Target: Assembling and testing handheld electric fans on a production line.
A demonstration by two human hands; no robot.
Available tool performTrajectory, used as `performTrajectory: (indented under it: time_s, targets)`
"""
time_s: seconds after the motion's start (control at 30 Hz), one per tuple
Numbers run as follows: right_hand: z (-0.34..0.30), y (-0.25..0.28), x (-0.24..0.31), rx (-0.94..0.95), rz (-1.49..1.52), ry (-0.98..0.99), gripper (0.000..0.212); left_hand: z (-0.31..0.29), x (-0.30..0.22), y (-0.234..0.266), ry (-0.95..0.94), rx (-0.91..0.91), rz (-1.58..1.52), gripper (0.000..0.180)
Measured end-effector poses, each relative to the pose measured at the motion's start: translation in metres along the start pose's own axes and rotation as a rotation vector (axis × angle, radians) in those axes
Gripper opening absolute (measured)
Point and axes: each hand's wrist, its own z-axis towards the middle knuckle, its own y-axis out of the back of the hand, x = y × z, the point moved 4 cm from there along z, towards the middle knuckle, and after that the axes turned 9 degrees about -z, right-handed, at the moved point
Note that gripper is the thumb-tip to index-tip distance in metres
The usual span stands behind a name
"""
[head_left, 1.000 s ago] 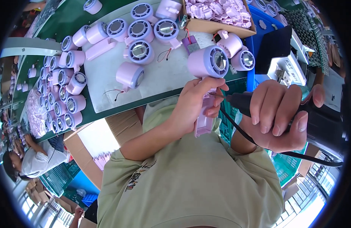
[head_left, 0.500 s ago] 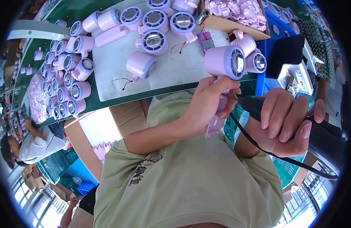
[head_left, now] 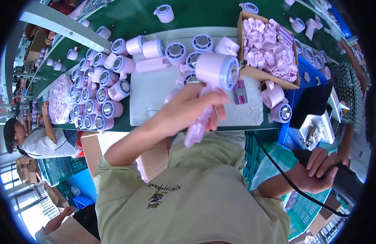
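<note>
My left hand (head_left: 184, 107) is wrapped round the handle of a pink handheld fan (head_left: 214, 71), holding it above the mat. The fan's round head with its lavender rim points up and right, and its open, channel-like handle end shows below my fingers. Out at the right, my right hand (head_left: 316, 173) grips a black electric screwdriver (head_left: 302, 156), whose cable loops below it. Its tip is well apart from the fan. Behind the held fan, several other fans (head_left: 175, 53) sit on the white mat (head_left: 147, 112), partly hidden by my hand.
A cardboard box (head_left: 269, 77) of small pink parts stands at the mat's right, beside a blue tray (head_left: 308, 67). A purple module (head_left: 240, 92) lies near two fan heads (head_left: 273, 95). Several fan heads (head_left: 92, 106) crowd the left. A co-worker (head_left: 37, 140) sits at far left.
My left hand has carried the fan left and farther over the mat. My right hand has drawn the screwdriver away from the handle, right and nearer to me. The view has shifted.
</note>
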Motion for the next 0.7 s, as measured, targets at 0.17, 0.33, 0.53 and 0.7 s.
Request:
performTrajectory:
  time_s: [0.17,0.33,0.53,0.7]
  targets:
    - [-0.001,0.057,-0.002,-0.041,-0.478,-0.086,0.036,0.076,-0.111,0.070,-0.073,-0.130,0.316,0.032]
    - [0.006,0.062,0.021,-0.282,-1.078,0.112,0.043,0.222,-0.153,0.133,-0.210,-0.222,0.450,0.048]
    - [-0.053,0.052,0.030,-0.276,-1.429,0.526,0.035,0.280,-0.118,0.162,-0.606,-0.711,1.327,0.078]
    - [-0.011,-0.099,-0.082,0.602,-0.989,0.135,0.034,0.229,-0.121,0.127,-0.720,-0.554,1.501,0.059]
